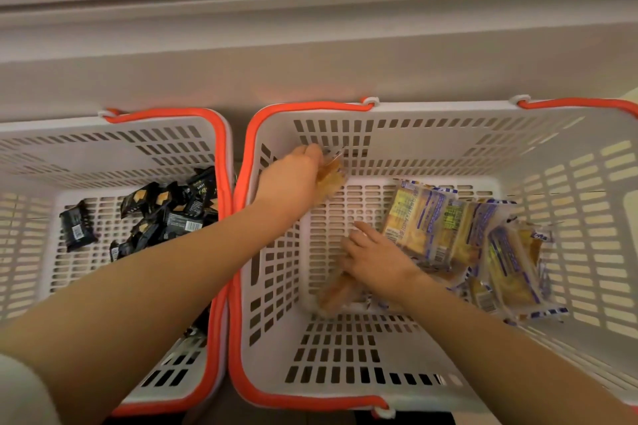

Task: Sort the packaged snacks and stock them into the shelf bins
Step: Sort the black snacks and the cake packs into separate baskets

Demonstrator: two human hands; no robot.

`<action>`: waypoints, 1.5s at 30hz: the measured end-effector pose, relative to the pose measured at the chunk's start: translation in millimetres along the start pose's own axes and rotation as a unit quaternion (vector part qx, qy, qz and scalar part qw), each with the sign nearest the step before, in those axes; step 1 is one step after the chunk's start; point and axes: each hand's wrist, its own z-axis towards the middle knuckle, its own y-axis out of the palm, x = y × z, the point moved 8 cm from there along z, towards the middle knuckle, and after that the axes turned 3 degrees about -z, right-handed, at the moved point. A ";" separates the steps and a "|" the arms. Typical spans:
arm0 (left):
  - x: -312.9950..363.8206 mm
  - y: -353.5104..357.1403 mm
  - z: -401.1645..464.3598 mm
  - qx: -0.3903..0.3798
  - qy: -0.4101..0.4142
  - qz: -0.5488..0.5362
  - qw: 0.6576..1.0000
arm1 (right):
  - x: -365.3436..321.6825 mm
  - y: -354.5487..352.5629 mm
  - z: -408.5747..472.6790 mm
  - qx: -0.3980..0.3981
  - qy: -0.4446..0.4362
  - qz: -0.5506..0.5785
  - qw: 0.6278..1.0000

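Reaching into the right-hand white slotted plastic basket w/ orange rim (248, 134), both hands are inside it; left hand (293, 179) is up near the far-left corner, fingers curled round a small clear-wrapped golden snack pack (331, 176), held above the basket floor; right hand (376, 255) is low on the floor, fingers spread & fairly straight, touching the edge of the pile of yellow-and-blue wrapped cracker packs (459, 241); can't tell if it pinches anything. Another blurred golden pack (340, 291) lies just below the right hand, near the basket's near wall.

The left-hand white slotted basket (114, 134) sits just beside the first, rims near touching; it holds a heap of small black wrapped snack packs (165, 214), bunched toward its right side.

Handling, as a guess: packs look light, film-wrapped, so slippery & crinkly; contents prob. brittle, so don't squeeze the middle; pinch a sealed end flap or cup the long edges; several can go at once if stacked flat. Sorting looks partway: black ones already separate, golden & yellow-blue kinds mixed in one basket.
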 end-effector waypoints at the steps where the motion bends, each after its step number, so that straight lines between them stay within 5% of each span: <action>1: 1.6 -1.3 -0.5 0.002 0.002 -0.010 1.000 | 3.3 6.5 -8.5 -0.009 0.004 0.000 1.000; 4: 4.0 -0.1 -3.7 0.011 0.009 -0.030 0.999 | 33.3 17.5 -40.0 0.023 0.102 0.132 0.986; 8: 11.6 5.6 -8.1 0.003 0.041 -0.088 0.995 | 92.1 17.3 -85.0 0.104 0.346 0.372 0.855; 11: 22.3 8.4 -16.0 -0.042 0.062 -0.134 0.988 | 105.5 16.2 -91.6 0.102 0.379 0.470 0.791; 15: 36.5 -15.4 -46.3 -0.031 0.156 -0.106 0.982 | 100.8 2.9 -80.7 0.007 0.388 0.391 0.835; 18: 27.2 -58.3 -88.7 0.073 0.207 -0.064 0.974 | 81.7 -47.1 -62.4 0.068 0.326 0.302 0.893; 21: -15.4 -85.1 -132.8 0.099 0.132 -0.076 0.983 | 48.0 -105.0 -43.6 0.120 0.232 0.307 0.915; 24: -62.3 -77.3 -176.3 -0.004 0.067 -0.049 0.997 | 13.8 -157.3 -29.7 0.138 0.198 0.325 0.914; 30: -103.8 -35.0 -251.2 -0.183 0.094 -0.024 0.978 | -53.7 -212.9 -6.0 0.022 0.124 0.283 0.951; 34: -113.6 -12.8 -264.1 -0.235 0.127 0.036 0.963 | -66.0 -218.6 0.3 -0.010 0.179 0.311 0.933; 39: -100.6 -10.0 -257.3 -0.172 0.198 0.124 0.957 | -60.3 -201.9 1.0 0.074 0.316 0.440 0.837; 45: -132.1 -15.3 -276.7 -0.126 0.193 0.094 0.969 | -88.3 -191.8 16.2 0.125 0.370 0.347 0.853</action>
